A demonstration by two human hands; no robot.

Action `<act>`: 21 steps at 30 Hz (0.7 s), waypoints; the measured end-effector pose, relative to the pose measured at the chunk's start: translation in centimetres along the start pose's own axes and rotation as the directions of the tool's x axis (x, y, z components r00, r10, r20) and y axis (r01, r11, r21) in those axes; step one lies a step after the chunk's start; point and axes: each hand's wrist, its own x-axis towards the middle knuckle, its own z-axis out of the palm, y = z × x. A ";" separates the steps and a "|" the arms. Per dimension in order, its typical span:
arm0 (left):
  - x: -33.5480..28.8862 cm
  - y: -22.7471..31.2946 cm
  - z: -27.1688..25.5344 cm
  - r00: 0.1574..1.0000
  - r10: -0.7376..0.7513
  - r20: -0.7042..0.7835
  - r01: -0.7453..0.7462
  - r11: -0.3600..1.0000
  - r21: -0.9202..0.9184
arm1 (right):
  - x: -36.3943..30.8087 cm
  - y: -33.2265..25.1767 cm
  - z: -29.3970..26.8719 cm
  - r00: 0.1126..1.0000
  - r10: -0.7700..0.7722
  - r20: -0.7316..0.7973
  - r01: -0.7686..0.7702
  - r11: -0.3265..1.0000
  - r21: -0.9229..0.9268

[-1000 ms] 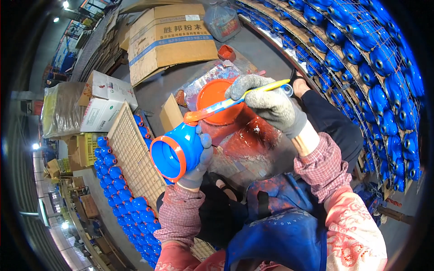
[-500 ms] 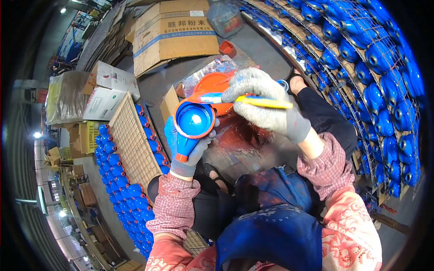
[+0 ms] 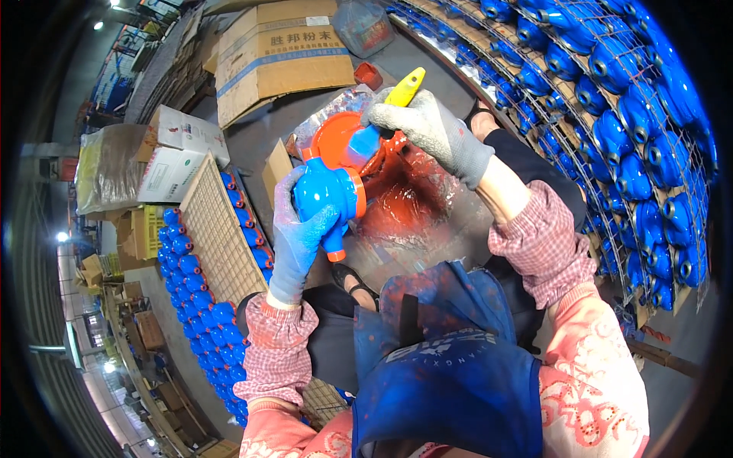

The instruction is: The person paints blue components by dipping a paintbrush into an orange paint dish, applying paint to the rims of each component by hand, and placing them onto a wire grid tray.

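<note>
My left hand [image 3: 294, 237], in a blue-stained glove, grips a blue plastic part [image 3: 324, 195] with an orange rim and a short orange-tipped spout pointing down. My right hand [image 3: 427, 130], in a grey glove, holds a yellow-handled brush [image 3: 403, 88] whose blue tip lies against the part's orange rim. Just behind the part sits an orange bowl of paint [image 3: 332, 137] on a crumpled plastic sheet [image 3: 412, 206] smeared with orange paint.
A wire tray [image 3: 225, 229] ringed by blue parts [image 3: 198, 320] lies at the left. Racks with several blue parts [image 3: 626, 99] curve along the right. Cardboard boxes [image 3: 275, 53] stand behind the bowl, smaller cartons [image 3: 179, 153] at the left. A blue apron [image 3: 450, 374] covers my lap.
My left hand has turned the blue part so its open end faces away and its spout points down. My right hand has swung the brush handle upward, tip at the rim.
</note>
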 end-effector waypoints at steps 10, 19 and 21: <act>-0.5 -1.6 -2.0 0.973 -0.054 -0.223 0.086 0.987 0.136 | -3.7 -0.6 6.6 0.991 -0.027 -0.130 0.046 0.989 0.142; 0.2 -6.4 -9.5 0.923 -0.367 -0.114 0.127 0.571 -0.811 | -3.5 0.9 14.5 0.718 -0.690 0.091 0.646 0.612 -0.457; -0.6 -7.9 -12.7 0.937 -0.350 0.014 0.163 0.399 -0.902 | -1.7 2.3 15.6 0.674 -0.714 0.189 0.711 0.556 -0.432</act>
